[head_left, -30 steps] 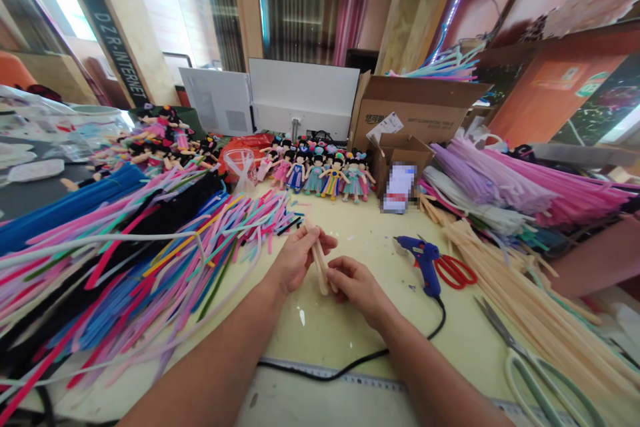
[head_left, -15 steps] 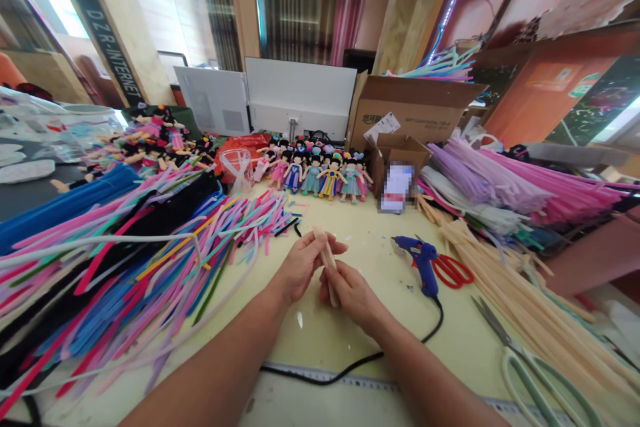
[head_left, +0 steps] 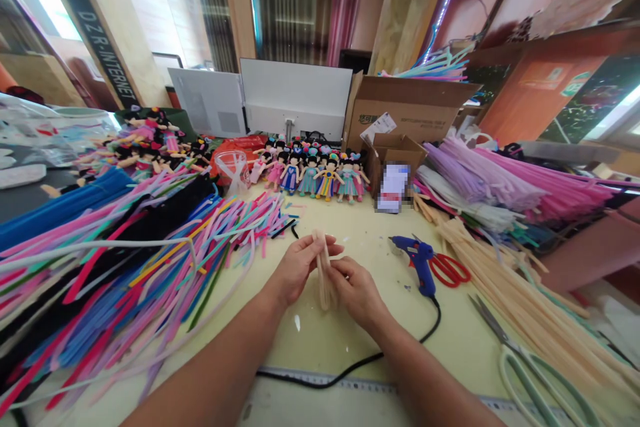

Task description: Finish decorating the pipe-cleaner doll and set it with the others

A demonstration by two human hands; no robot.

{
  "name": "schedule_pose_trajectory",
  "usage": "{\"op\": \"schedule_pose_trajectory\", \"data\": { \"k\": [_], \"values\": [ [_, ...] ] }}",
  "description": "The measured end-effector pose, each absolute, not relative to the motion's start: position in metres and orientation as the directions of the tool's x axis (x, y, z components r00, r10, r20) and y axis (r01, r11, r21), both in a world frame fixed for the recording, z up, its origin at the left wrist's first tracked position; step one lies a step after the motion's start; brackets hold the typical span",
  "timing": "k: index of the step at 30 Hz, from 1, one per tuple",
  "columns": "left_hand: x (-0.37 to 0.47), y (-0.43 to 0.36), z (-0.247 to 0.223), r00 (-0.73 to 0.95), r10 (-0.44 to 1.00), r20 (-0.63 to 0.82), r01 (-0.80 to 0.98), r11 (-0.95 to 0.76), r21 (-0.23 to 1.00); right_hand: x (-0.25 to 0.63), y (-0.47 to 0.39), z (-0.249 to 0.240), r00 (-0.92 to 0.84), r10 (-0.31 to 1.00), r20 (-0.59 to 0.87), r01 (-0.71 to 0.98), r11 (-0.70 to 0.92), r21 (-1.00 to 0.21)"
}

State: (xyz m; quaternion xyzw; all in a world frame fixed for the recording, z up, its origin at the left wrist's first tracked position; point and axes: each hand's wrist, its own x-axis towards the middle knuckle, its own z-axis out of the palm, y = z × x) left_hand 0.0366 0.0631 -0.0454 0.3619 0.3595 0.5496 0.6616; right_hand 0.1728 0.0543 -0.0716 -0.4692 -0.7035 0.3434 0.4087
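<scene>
A small bundle of beige pipe cleaners [head_left: 324, 283] stands between my hands above the table, its lower end bent into a loop. My left hand [head_left: 299, 263] pinches the upper end between thumb and fingers. Against the bundle's right side, the closed fingertips of my right hand [head_left: 356, 287] grip it around the middle. A blue glue gun [head_left: 420, 260] lies to the right of my hands, with red-handled scissors [head_left: 453, 269] just behind it. Larger scissors with pale green handles [head_left: 520, 360] rest nearer to me at the right.
Coloured pipe cleaners [head_left: 165, 267] cover the left side; beige ones [head_left: 525, 307] and pink ones [head_left: 545, 180] lie at right. Small dolls [head_left: 320, 177] stand at the back, beside a cardboard box [head_left: 410, 107]. The glue gun's black cord [head_left: 360, 364] crosses near a ruler [head_left: 370, 383].
The bundle has turned more upright, and its looped lower end now shows. My right hand has shifted slightly right, its fingers moving up along the bundle. The left hand keeps its pinch.
</scene>
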Motion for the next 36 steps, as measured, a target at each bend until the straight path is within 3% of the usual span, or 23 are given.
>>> {"op": "schedule_pose_trajectory", "data": {
  "k": [9, 20, 27, 36],
  "values": [
    [0.0354, 0.0648, -0.0455, 0.138, 0.978, -0.154, -0.515, 0.204, 0.833, 0.1705, 0.0500, -0.0671, -0.228, 0.943, 0.242, 0.195, 0.288, -0.938],
    [0.0383, 0.0637, -0.0498, 0.204, 0.976, -0.074, -0.519, 0.172, 0.837, 0.1691, 0.0583, -0.0739, -0.181, 0.980, 0.085, 0.023, 0.090, -0.996],
    [0.0368, 0.0661, -0.0505, 0.139, 0.985, -0.105, -0.515, 0.162, 0.842, 0.1711, 0.0578, -0.0727, -0.155, 0.986, 0.053, 0.068, 0.064, -0.996],
    [0.0415, 0.0643, -0.0483, 0.091, 0.988, -0.128, -0.496, 0.156, 0.854, 0.1701, 0.0579, -0.0746, -0.138, 0.980, 0.146, 0.195, 0.171, -0.966]
  ]
}}
